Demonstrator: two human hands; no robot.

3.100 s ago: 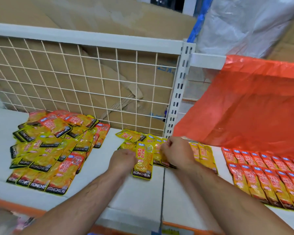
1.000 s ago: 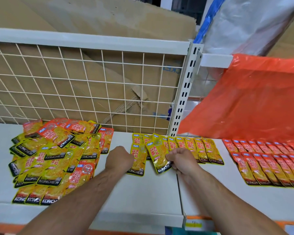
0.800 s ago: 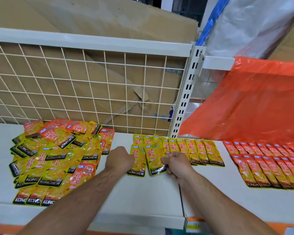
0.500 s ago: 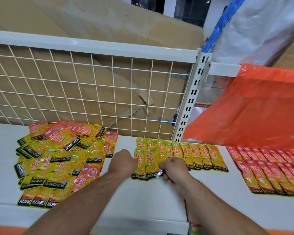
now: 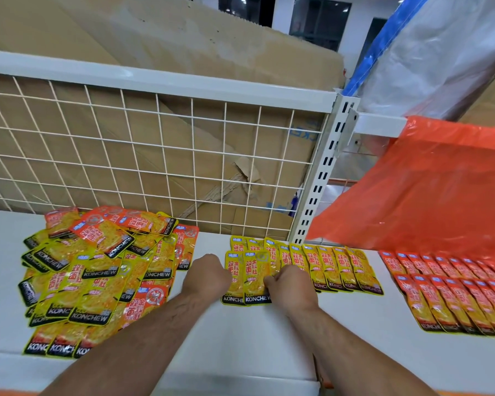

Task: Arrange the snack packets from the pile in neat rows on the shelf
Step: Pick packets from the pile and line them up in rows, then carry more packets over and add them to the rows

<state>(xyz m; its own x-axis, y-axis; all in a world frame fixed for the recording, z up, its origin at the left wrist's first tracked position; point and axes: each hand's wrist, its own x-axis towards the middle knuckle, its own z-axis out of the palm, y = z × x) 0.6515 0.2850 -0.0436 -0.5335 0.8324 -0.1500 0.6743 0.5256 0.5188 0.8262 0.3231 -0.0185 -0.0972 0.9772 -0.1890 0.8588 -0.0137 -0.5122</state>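
Below the foot of the white slotted post (image 5: 323, 178), a row of yellow packets (image 5: 335, 267) lay overlapping on the white shelf (image 5: 255, 344). A pair of front packets (image 5: 250, 281) lay flat just in front of that row, at its end farther from the post. The right hand (image 5: 290, 287) was curled on the post-side edge of this pair, its fingertips (image 5: 269, 280) pinching the nearer packet. The left hand (image 5: 209, 274) was balled against the pair's far edge, fingers tucked under; I could not tell whether it gripped anything. Beyond it, well away from the post, lay the loose pile (image 5: 97, 275) of yellow and red packets. On the post's other side lay two rows of red packets (image 5: 455, 292), under an orange plastic bag (image 5: 429, 190).
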